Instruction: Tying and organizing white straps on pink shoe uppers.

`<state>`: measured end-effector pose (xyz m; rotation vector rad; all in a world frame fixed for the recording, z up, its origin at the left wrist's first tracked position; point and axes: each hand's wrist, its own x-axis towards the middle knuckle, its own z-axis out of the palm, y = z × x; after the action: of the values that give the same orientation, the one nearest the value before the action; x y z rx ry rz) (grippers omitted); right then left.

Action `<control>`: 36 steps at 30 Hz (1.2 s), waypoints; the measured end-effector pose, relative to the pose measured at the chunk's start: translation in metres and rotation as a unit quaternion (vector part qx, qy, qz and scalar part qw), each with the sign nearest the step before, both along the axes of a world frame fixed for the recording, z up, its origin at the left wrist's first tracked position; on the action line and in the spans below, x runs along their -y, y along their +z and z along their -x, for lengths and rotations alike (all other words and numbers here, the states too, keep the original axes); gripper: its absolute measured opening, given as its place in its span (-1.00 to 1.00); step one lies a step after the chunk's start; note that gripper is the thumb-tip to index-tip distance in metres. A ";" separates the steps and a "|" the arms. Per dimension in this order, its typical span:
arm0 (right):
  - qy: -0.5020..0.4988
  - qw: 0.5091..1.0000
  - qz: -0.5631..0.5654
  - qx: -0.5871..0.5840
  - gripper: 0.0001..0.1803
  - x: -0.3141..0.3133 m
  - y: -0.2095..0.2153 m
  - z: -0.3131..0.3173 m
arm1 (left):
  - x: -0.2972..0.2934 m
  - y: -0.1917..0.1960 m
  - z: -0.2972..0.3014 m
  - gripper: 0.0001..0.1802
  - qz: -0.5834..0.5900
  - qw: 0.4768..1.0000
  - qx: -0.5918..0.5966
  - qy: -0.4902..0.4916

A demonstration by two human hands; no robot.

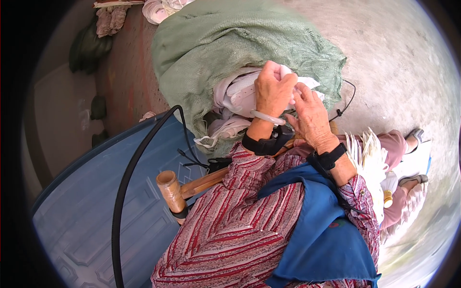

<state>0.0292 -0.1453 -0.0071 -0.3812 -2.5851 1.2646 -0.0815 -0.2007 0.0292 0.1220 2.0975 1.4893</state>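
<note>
Above the mouth of a green woven sack my left hand is closed, its fingers pinched on a thin white piece. A pale bangle circles that wrist. Close beside it on the right is my right hand, its fingers bent toward the white piece and its thumb held apart. Whether its fingertips touch the piece is hard to see. More pale pieces, some dotted with small holes, lie bunched in the sack's opening. Both wrists wear black straps.
At my left a wooden post with a round end stands before a blue panelled board. A black cable arches over the board. White strips and a yellow-capped container lie at my right, near outstretched legs.
</note>
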 end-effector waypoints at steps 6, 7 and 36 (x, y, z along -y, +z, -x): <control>0.001 0.975 -0.183 0.129 -0.64 0.011 -0.003 0.018 | 0.003 0.000 -0.007 -0.86 0.048 0.995 -0.083 -0.024; 0.002 0.975 -0.182 0.129 -0.64 0.011 -0.006 0.018 | 0.000 0.005 -0.009 -0.86 0.048 0.996 -0.068 -0.027; 0.019 0.986 -0.162 0.025 -0.92 -0.046 0.030 -0.034 | -0.015 0.037 -0.039 -0.89 -0.150 0.942 -0.241 -0.180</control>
<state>0.0635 -0.0993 0.0230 -0.3046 -2.7868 0.8307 -0.0425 -0.1856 0.0664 1.0216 2.0269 1.6467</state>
